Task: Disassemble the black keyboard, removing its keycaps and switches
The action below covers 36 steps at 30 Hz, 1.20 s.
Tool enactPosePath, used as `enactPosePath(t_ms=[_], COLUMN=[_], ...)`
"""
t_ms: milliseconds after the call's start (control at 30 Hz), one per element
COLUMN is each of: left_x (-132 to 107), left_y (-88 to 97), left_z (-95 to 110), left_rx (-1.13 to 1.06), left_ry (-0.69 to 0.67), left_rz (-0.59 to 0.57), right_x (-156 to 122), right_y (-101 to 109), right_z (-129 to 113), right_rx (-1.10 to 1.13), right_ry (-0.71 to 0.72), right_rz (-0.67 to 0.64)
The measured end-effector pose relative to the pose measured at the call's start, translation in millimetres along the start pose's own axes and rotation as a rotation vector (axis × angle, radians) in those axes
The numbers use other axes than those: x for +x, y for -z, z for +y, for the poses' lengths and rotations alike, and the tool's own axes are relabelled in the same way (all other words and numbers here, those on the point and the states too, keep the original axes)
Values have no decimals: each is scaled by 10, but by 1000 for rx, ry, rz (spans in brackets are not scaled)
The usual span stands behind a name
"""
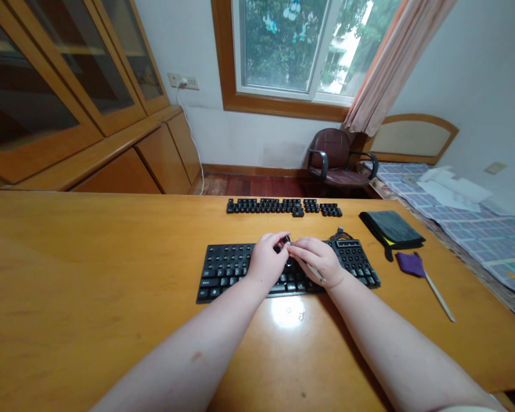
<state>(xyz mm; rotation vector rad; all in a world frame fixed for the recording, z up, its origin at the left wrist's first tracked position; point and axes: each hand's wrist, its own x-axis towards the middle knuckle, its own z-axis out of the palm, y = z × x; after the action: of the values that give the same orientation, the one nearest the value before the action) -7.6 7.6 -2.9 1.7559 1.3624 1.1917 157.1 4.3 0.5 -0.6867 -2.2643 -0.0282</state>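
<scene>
A black keyboard [223, 269] lies on the wooden desk [90, 257] in front of me. Both hands hover over its middle. My left hand [266, 260] is closed, its fingertips pinching a small dark keycap [286, 240] just above the keys. My right hand [320, 260] is closed too, fingertips meeting the left hand's at that keycap, with a thin pale stick [315, 273] running through its grip. Farther back, several loose black keycaps [283, 206] lie in rows.
A folded black cloth [390, 227] and a purple brush with a pale handle [424, 277] lie to the right. The keyboard's coiled cable [341, 234] sits behind it. Beyond the desk stand an office chair [337, 160], wooden cabinets [68, 103] and a bed [467, 223].
</scene>
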Motion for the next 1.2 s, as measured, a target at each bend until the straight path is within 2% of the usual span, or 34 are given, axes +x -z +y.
enactPosePath(t_ms=[167,400,533,767,967,1067,1133,1200], left_x=[5,15,8,3,16,20,18,13], left_y=[-21,-51,-50,-19,-9,-26,-33,-33], left_z=[-23,-38,-22,4,2,-12,-10,1], left_rx=[0,-126,-131,-92,-115,-126,-149,-149], left_ry=[-17,92,112,3,-11,34,83,93], left_rz=[-25,-53,-47,-71,-80,-89,-114,-136], right_x=[23,-9,24,25,-41,-24,-2,16], right_y=[25,14,50,61,56,59,52,37], right_z=[-32,-38,-70,-52,3,23,37,52], right_rx=[52,118,168,223,206,134,65,-6], right_ry=[-50,-120,-189,-288,-304,-338,-380,-400], right_rz=[70,191,184,197,269,329,306,216])
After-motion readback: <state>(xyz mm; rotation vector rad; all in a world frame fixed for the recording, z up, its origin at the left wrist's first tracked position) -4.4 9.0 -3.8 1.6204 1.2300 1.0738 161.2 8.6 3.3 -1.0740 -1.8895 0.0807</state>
